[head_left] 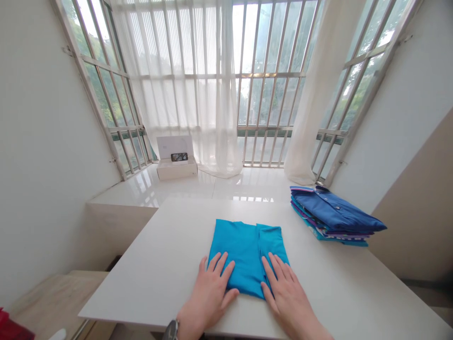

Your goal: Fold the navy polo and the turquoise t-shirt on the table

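Note:
A turquoise-blue folded garment (240, 245) lies flat on the white table (170, 264) in front of me. It forms a rough rectangle, with a folded strip along its right side. My left hand (214, 288) rests on its lower left corner, fingers spread and thumb near the bottom edge. On the lower right part, over the folded strip, lies my right hand (285, 290) with its fingers stretched out. Both palms face down and neither hand grips the cloth. A watch (171, 329) is on my left wrist.
A stack of folded clothes (332, 215), dark blue on top, sits at the table's right back edge. Behind the table, a white box (177, 167) with a phone (179, 157) leaning on it stands on the window ledge (226, 186). White curtains (219, 118) hang before barred windows.

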The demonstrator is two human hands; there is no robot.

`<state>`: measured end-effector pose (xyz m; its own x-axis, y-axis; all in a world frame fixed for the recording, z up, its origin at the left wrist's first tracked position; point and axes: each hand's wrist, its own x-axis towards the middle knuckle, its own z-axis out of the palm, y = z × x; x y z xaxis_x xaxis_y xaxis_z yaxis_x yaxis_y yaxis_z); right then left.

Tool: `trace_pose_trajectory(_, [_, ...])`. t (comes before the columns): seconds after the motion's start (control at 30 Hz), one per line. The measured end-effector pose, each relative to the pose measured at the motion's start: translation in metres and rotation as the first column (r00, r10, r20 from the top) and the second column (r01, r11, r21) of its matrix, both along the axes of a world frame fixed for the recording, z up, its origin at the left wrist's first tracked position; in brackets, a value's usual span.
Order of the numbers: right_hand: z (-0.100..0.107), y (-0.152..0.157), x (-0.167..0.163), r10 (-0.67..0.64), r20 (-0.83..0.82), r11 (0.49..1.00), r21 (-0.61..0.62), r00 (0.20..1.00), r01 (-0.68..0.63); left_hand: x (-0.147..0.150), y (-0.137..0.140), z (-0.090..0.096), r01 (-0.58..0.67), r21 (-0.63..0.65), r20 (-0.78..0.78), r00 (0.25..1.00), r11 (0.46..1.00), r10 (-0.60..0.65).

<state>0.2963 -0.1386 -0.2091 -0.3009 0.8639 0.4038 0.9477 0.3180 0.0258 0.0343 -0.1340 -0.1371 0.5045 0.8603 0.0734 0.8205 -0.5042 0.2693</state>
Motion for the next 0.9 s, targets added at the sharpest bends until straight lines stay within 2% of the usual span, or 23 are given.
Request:
trace_pose_trajectory(0.1, [0.029,0.037,0.022,0.194,0.073,0.981,-0.027,0.978,-0.192,0.018,-0.018,-0.009,-0.105,-0.002,-0.011,0.994,0.995,0.105])
trace_pose_trajectory(0.17, [0.045,0.063,0.034,0.234,0.109,0.972,-0.001,0.966,-0.235,0.038,-0.028,-0.019,-0.101,-0.021,-0.003,0.995,0.995,0.100])
trace_pose_trajectory(0.23, [0.053,0.084,0.042,0.202,0.121,0.978,0.028,0.972,-0.207,0.060,-0.037,-0.027,-0.019,-0.037,0.031,0.999,0.999,0.020])
trace_pose_trajectory(0.3, [0.054,0.092,0.044,0.129,0.091,0.990,0.048,0.987,-0.134,0.077,-0.041,-0.030,0.114,-0.026,0.080,0.990,0.993,-0.112])
trace_pose_trajectory(0.4, [0.049,0.075,0.037,0.044,-0.027,0.998,0.038,0.999,-0.043,0.085,-0.041,-0.021,0.335,0.025,0.140,0.932,0.942,-0.335])
trace_pose_trajectory(0.47, [0.044,0.049,0.029,0.061,-0.108,0.998,-0.012,0.992,-0.063,0.076,-0.035,-0.009,0.389,0.044,0.158,0.907,0.920,-0.391])
trace_pose_trajectory(0.57, [0.038,0.008,0.017,0.151,-0.160,0.972,-0.153,0.976,-0.176,0.048,-0.023,0.005,0.259,0.028,0.152,0.954,0.966,-0.260])
trace_pose_trajectory(0.67, [0.037,-0.015,0.011,0.220,-0.152,0.925,-0.280,0.964,-0.256,0.022,-0.012,0.004,0.141,-0.036,0.102,0.985,0.989,-0.137])
trace_pose_trajectory(0.77, [0.038,-0.020,0.010,0.224,-0.152,0.904,-0.337,0.963,-0.264,0.010,-0.008,-0.003,0.150,-0.056,0.067,0.987,0.987,-0.146])
trace_pose_trajectory(0.9, [0.041,-0.019,0.010,0.193,-0.177,0.905,-0.348,0.965,-0.245,0.009,-0.013,-0.007,0.152,0.022,0.086,0.984,0.988,-0.153])
